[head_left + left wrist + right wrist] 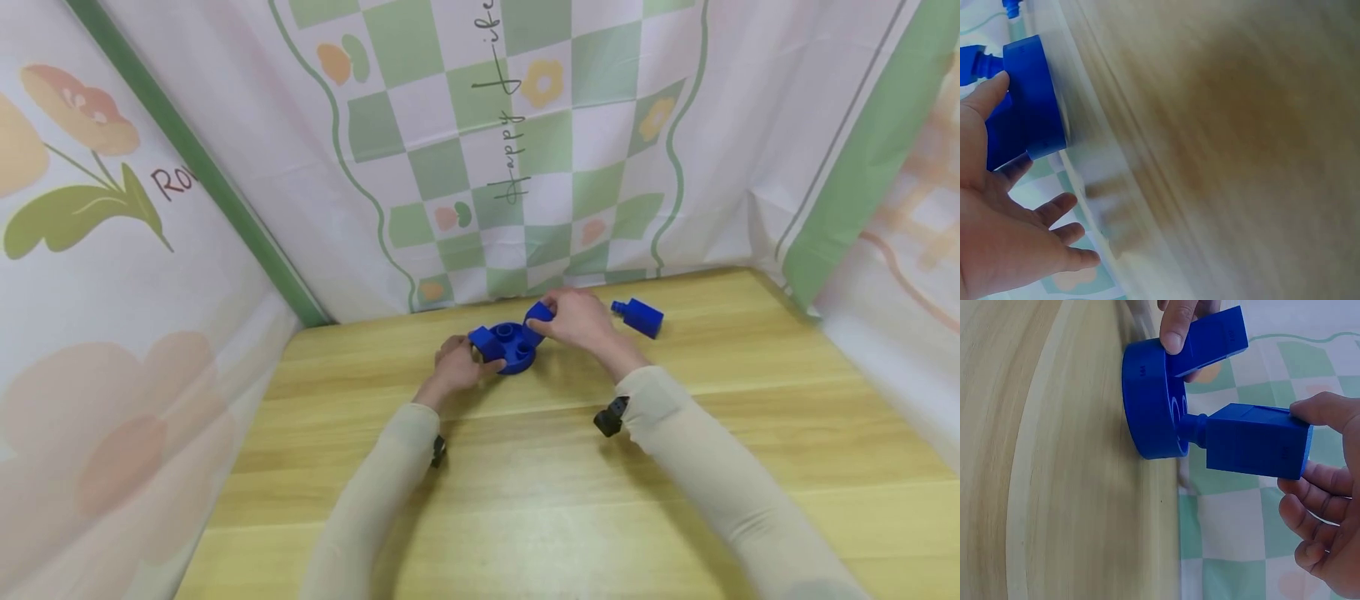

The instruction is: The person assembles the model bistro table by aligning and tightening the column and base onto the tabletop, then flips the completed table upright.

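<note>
1. Between the fingers of the left hand (457, 367) and the right hand (581, 321), the round base (1147, 406), blue and shallow, sits on the wooden table (525, 483)
2. Under the left thumb is the base's rim, forefinger reaching round its side; that looks to me like a light, steadying hold, with the other fingers spread loosely
3. Just beside that thumb, the first block (1216, 340) stands leaning on the base; I'd count it placed, though its neck is hidden from me
4. Pinched at its outer end by the right thumb and bent fingers, the second block (1254, 437) has its neck at the base; I'd call it half done, and cannot tell whether the neck has entered
5. Beyond the right hand's knuckles, apart from all fingers, the third block (642, 318) lies on its side, presumably the one left to fit
</note>
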### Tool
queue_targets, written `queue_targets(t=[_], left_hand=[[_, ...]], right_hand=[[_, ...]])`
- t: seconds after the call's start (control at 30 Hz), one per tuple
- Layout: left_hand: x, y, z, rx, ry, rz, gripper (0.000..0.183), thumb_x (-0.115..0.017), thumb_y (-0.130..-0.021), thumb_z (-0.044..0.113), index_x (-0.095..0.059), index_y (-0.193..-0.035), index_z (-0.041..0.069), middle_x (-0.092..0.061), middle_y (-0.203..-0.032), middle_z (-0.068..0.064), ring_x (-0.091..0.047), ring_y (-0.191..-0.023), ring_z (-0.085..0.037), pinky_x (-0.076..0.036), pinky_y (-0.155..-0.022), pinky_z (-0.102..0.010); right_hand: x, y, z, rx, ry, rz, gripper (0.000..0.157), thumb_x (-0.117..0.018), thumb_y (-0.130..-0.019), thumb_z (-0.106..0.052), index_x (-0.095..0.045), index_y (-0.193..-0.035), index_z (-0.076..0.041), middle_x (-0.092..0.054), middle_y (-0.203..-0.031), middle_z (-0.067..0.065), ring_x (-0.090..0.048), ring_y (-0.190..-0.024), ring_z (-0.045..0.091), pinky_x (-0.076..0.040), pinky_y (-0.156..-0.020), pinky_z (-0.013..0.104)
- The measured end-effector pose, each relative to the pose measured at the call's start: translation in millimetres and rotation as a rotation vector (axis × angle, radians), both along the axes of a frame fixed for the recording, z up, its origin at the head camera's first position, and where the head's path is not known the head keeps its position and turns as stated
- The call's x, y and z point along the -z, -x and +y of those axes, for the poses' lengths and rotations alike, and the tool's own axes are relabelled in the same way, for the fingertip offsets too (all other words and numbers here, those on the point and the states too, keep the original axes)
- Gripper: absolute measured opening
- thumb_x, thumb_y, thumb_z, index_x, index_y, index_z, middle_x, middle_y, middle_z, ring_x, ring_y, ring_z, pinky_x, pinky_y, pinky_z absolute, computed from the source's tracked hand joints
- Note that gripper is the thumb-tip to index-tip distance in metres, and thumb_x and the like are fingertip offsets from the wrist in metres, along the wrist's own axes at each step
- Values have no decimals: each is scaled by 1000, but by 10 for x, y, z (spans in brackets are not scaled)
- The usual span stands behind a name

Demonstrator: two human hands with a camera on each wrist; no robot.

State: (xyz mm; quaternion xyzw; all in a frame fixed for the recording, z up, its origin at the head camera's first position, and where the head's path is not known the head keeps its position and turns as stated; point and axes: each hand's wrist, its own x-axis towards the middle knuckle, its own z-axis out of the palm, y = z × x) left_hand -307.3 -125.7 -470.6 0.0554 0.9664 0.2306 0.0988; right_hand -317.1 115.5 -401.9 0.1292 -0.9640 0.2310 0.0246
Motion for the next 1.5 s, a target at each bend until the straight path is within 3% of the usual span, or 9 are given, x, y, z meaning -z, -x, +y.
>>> queue_targets(t=[0.27, 0.63, 0.9, 1.17, 1.37, 1.5], left_hand=[[-20, -19, 5, 1, 34, 7, 95, -57, -89, 69, -33, -155, 6, -38, -158, -18, -23, -152, -33, -16, -124, -56], [-41, -44, 26, 3, 44, 4, 93, -58, -90, 68, -33, -156, 6, -40, -157, -18, -22, -152, -33, -15, -124, -57], [-43, -46, 22, 1, 50, 7, 93, -57, -90, 68, -33, -156, 7, -40, -157, -17, -22, -152, -33, -14, -124, -56], [-36, -35, 14, 7, 43, 2, 93, -56, -90, 68, -32, -156, 8, -39, -158, -16, -21, -153, -31, -13, -125, -56], [-23, -24, 8, 8, 37, 10, 93, -57, -90, 68, -33, -156, 7, -41, -157, -16, -23, -152, -31, -13, -124, -58], [-17, -16, 4, -1, 40, 0, 95, -57, -90, 68, -31, -156, 6, -38, -159, -17, -21, -153, -32, -11, -125, -57]], right_hand=[[32, 26, -76, -7, -23, -16, 55, -68, -88, -53, -67, -122, -10, -71, -119, 11, -65, -110, 34, -52, -94, 50], [150, 73, -124, -55, -16, 55, 55, -64, -91, -56, -65, -131, -18, -70, -100, 6, -65, -89, 25, -54, -74, 43], [139, 110, -113, -107, -49, 26, 59, -69, -89, -46, -61, -137, -13, -70, -94, 6, -65, -85, 24, -53, -76, 44], [178, 128, -113, -62, -17, 7, 48, -70, -90, -44, -67, -118, -6, -72, -97, 10, -67, -91, 28, -53, -83, 45], [194, 121, -111, -134, 8, 34, 64, -74, -88, -38, -54, -141, -10, -71, -96, 9, -66, -88, 24, -54, -81, 44], [207, 108, -102, -161, -14, 50, 63, -73, -88, -43, -58, -138, -8, -72, -105, 11, -67, -95, 27, -54, -85, 46]])
